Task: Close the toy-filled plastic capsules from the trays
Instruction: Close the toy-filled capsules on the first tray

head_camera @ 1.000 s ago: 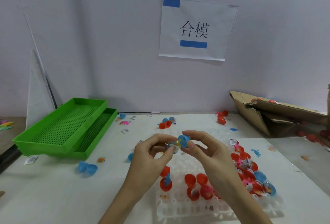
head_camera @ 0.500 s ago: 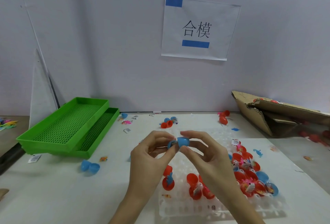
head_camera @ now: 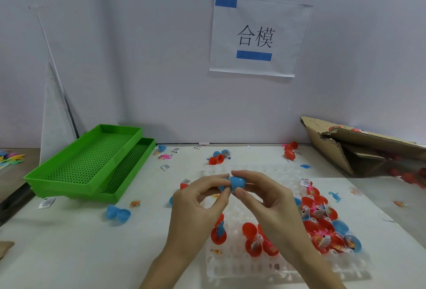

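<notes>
Your left hand (head_camera: 196, 205) and right hand (head_camera: 265, 199) both pinch the blue capsule (head_camera: 235, 184); press its halves straight together.

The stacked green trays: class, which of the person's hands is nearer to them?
Left. The left hand is over the table's middle, on the side toward the green trays. The right hand lies farther away, across the blue capsule both hands pinch.
</notes>
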